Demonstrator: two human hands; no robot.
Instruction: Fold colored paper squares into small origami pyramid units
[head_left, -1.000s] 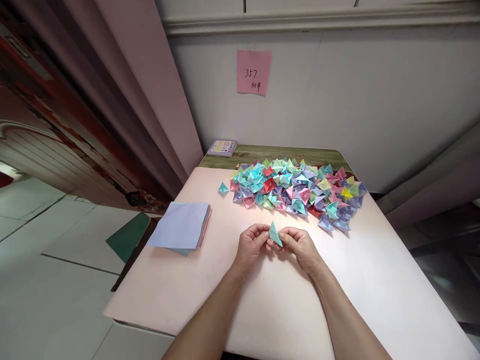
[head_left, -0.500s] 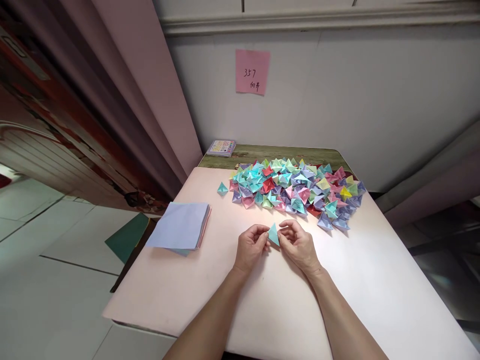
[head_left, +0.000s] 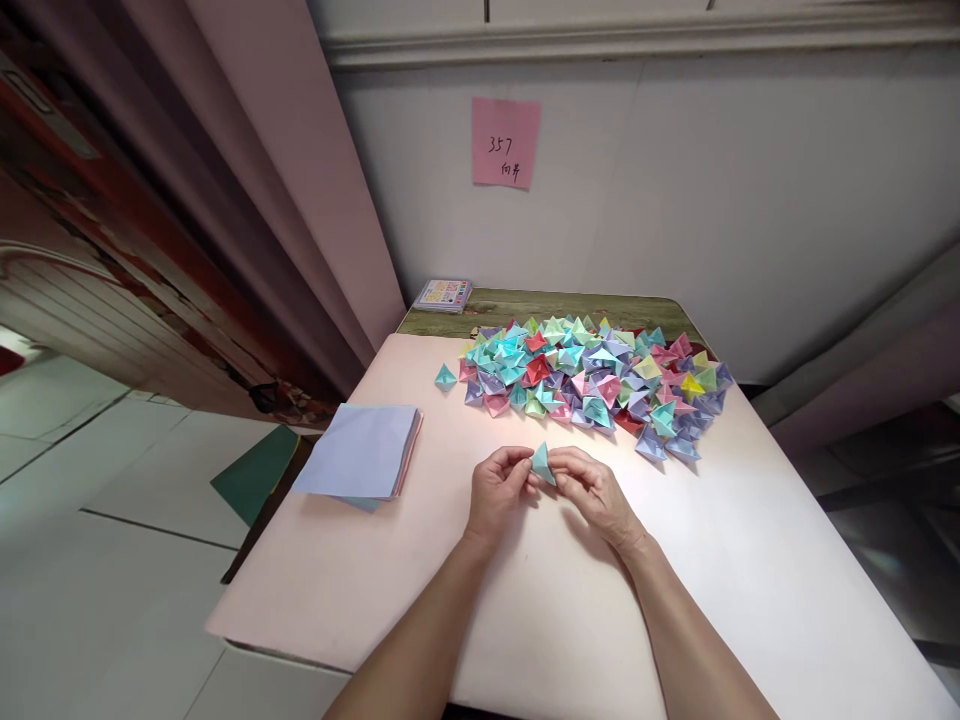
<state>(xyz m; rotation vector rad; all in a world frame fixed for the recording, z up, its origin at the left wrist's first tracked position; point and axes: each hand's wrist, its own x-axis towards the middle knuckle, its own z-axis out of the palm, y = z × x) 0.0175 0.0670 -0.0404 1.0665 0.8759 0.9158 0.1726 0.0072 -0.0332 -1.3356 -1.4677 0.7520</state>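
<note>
Between my two hands is a small light-teal folded paper boat (head_left: pixel 541 463), its peak pointing up. My left hand (head_left: pixel 496 490) pinches its left side between thumb and fingers. On the other side, the fingertips of my right hand (head_left: pixel 596 492) close on its lower right edge. Beyond my hands lies a wide heap of folded paper boats (head_left: pixel 585 375) in teal, purple, pink, red, yellow and green. One teal paper boat (head_left: pixel 445 378) sits apart, left of the heap.
A stack of square coloured paper (head_left: pixel 360 450), purple on top, lies at the left of the pale table (head_left: pixel 420 590). A small printed pack (head_left: pixel 443 294) rests at the far left corner. On the wall behind hangs a pink note (head_left: pixel 505 143); a curtain (head_left: pixel 300 180) borders the left.
The teal paper piece has shifted slightly left and turned, looking more opened out. My right fingers have straightened and come closer to it. My left hand has barely moved.
</note>
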